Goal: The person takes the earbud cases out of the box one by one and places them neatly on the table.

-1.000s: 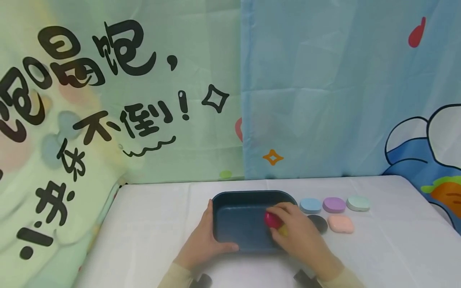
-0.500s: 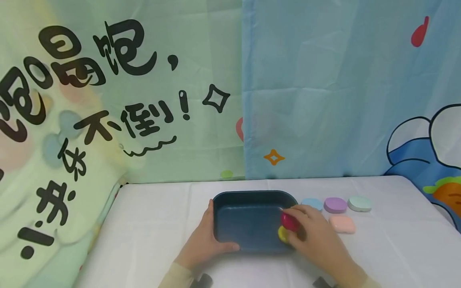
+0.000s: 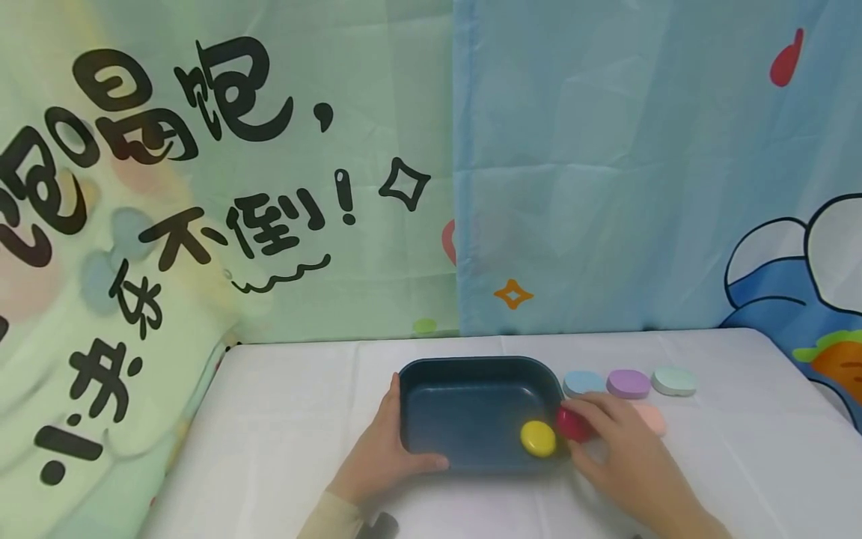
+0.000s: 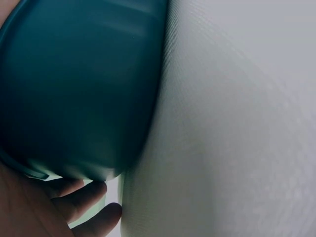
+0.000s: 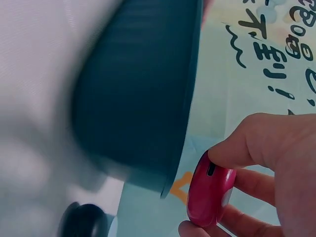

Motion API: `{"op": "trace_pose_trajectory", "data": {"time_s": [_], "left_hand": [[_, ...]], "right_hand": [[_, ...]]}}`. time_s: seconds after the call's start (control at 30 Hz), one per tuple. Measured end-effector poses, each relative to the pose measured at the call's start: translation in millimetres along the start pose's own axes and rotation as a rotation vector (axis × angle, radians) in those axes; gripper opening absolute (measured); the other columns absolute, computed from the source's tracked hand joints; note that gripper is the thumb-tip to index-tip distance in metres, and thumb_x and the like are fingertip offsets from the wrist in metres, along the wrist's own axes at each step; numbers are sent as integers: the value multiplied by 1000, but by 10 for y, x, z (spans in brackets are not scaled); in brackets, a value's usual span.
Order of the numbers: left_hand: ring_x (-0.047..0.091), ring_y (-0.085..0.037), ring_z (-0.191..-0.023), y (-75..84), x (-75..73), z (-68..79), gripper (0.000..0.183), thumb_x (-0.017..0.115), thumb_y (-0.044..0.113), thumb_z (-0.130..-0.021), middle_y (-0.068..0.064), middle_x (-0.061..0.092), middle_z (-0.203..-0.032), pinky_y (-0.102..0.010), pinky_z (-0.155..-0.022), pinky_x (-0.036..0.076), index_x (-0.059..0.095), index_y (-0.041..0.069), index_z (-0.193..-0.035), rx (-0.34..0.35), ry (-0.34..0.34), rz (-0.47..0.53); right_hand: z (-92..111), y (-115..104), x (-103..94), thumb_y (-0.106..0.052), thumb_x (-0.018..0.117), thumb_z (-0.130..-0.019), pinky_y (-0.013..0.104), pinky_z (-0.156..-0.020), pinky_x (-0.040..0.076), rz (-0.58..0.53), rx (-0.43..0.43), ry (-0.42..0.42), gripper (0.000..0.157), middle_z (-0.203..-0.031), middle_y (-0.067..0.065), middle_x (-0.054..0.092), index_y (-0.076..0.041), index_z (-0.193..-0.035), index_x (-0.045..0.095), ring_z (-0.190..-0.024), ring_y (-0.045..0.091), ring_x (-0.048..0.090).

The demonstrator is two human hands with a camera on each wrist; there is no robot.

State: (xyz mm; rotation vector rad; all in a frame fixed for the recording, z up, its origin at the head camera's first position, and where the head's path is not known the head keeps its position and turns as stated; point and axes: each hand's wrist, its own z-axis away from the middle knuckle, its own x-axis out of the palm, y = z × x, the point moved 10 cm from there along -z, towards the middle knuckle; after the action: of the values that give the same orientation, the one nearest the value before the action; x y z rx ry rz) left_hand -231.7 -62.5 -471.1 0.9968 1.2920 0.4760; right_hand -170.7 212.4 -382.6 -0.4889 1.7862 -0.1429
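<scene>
In the head view my left hand (image 3: 380,449) grips the left end of a dark blue rectangular tray (image 3: 465,419), thumb along its front wall. The left wrist view shows that hand's fingers (image 4: 81,200) against the tray's outer wall (image 4: 84,89). My right hand (image 3: 633,457) pinches a small glossy red oval case (image 3: 572,424) between thumb and fingers, just beyond the tray's right rim. Seen from the right wrist, this red case (image 5: 210,192) has a dark slot in its edge and is tilted on its side, apart from the tray. A round yellow piece (image 3: 538,439) lies inside the tray at the right.
Right of the tray, pale blue (image 3: 584,383), purple (image 3: 628,384) and mint (image 3: 674,382) oval pieces stand in a row. A pink piece (image 3: 649,417) is partly behind my right hand. A dark rounded piece (image 5: 84,222) shows in the right wrist view. White cloth covers the table (image 3: 269,434).
My right hand has moved right with the red case, from above the tray to past its right rim. The yellow piece in the tray has come into full view. My left hand stays put.
</scene>
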Motion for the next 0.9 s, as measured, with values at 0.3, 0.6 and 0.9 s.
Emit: {"op": "trace_pose_trajectory", "data": {"time_s": [0.3, 0.6, 0.9], "left_hand": [[28, -27, -148, -1, -7, 5, 138, 89, 54, -69, -8, 14, -168, -53, -113, 34, -5, 17, -162, 18, 7, -11], [30, -27, -147, -15, -9, 13, 137, 89, 53, -69, -8, 15, -167, -54, -112, 35, -5, 18, -163, 1, 2, 0], [28, -20, -147, -16, 8, 10, 138, 88, 56, -68, -1, 15, -167, -51, -114, 33, -8, 25, -162, -20, -10, 23]], "right_hand": [[95, 169, 70, -15, 90, -72, 58, -89, 53, 31, 72, -82, 58, -125, 18, 59, -5, -124, 66, -111, 37, 55], [179, 337, 195, -19, 90, -73, 59, -87, 54, 49, 153, -152, 61, -125, 22, 58, -4, -126, 65, -105, 36, 56], [230, 518, 396, -25, 87, -78, 64, -92, 48, 33, 271, -283, 59, -132, 28, 55, -5, -129, 64, -108, 42, 55]]}}
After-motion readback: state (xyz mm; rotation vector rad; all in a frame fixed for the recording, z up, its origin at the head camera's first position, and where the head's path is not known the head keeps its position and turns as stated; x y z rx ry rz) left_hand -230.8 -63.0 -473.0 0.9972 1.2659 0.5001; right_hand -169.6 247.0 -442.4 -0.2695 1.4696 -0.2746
